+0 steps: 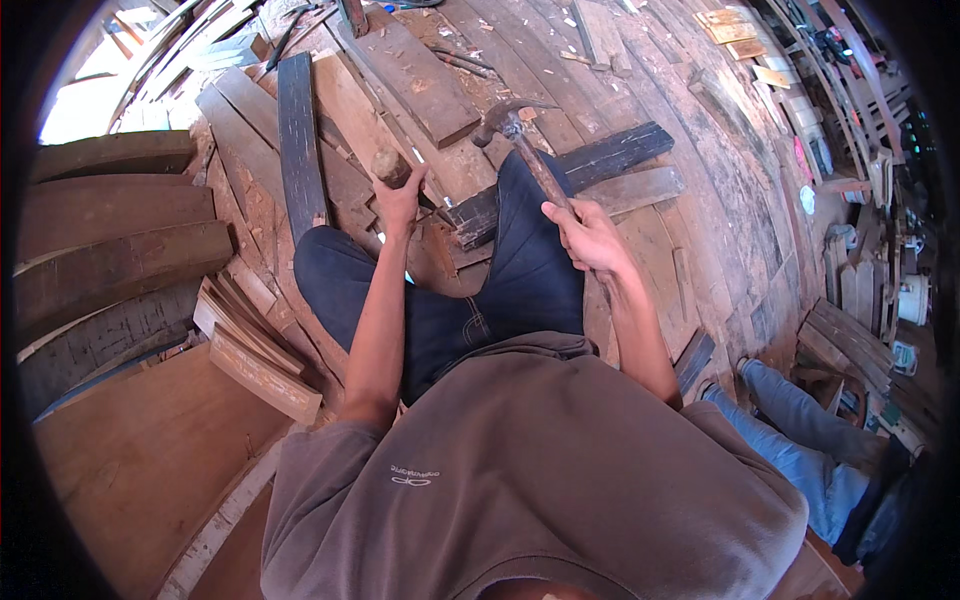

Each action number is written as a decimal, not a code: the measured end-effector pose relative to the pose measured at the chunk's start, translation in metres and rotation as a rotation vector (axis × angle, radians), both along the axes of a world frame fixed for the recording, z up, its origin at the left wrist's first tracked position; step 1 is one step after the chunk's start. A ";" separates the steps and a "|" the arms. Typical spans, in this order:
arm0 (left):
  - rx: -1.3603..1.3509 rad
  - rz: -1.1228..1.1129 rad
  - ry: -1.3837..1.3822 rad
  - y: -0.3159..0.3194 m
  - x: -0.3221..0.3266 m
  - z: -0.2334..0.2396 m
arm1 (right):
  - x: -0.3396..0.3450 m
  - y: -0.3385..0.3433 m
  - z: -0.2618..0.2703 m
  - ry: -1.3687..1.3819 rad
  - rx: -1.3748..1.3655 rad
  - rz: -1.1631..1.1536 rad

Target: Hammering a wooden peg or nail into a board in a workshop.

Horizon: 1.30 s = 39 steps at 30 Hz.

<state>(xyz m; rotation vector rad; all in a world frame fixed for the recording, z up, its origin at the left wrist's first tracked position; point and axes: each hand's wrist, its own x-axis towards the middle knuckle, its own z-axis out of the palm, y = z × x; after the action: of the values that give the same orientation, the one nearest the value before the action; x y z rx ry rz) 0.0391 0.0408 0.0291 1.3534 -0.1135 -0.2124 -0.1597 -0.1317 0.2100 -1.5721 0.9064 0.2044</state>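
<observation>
In my right hand (589, 232) is the wooden handle of a claw hammer (534, 154), gripped low down. Its rusty metal head is raised over my right knee, pointing away from me. My left hand (397, 199) holds upright a rounded brown block or handle end (391, 166); its lower part is hidden, so I cannot tell exactly what it is. A dark, weathered timber (615, 154) runs crosswise beyond my right knee, passing behind the leg. Below my left hand, between my legs, lie brown wood pieces (441, 247).
Another dark board (300, 135) extends forward from my left knee. A thick brown plank (412, 75) lies ahead on the chip-strewn board floor (517, 45). Stacked timbers (124, 255) and thin slats (255, 352) stand at left. Another person's jean-clad legs (795, 442) are at lower right.
</observation>
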 end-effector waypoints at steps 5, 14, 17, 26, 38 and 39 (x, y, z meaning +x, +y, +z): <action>0.202 -0.039 0.039 -0.007 -0.021 -0.001 | 0.003 0.001 -0.006 -0.005 0.009 0.004; 0.122 -0.009 0.041 -0.023 -0.027 0.006 | 0.010 0.004 -0.005 -0.010 0.003 0.027; 0.168 -0.047 -0.036 -0.025 -0.029 -0.009 | 0.011 0.006 -0.005 0.005 -0.020 0.021; 0.192 -0.133 -0.031 -0.025 -0.028 -0.016 | 0.013 0.000 -0.005 0.053 -0.154 0.108; 0.316 -0.012 -0.291 -0.045 -0.045 0.010 | 0.022 0.017 0.037 -0.060 -0.534 0.291; 0.260 -0.033 -0.310 -0.046 -0.045 0.009 | 0.022 0.015 0.034 -0.054 -0.568 0.364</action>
<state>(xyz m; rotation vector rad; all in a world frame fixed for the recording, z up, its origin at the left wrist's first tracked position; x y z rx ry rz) -0.0061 -0.0053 0.0380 1.6379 -0.3783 -0.0434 -0.1379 -0.1165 0.2445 -2.2601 0.6560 0.1663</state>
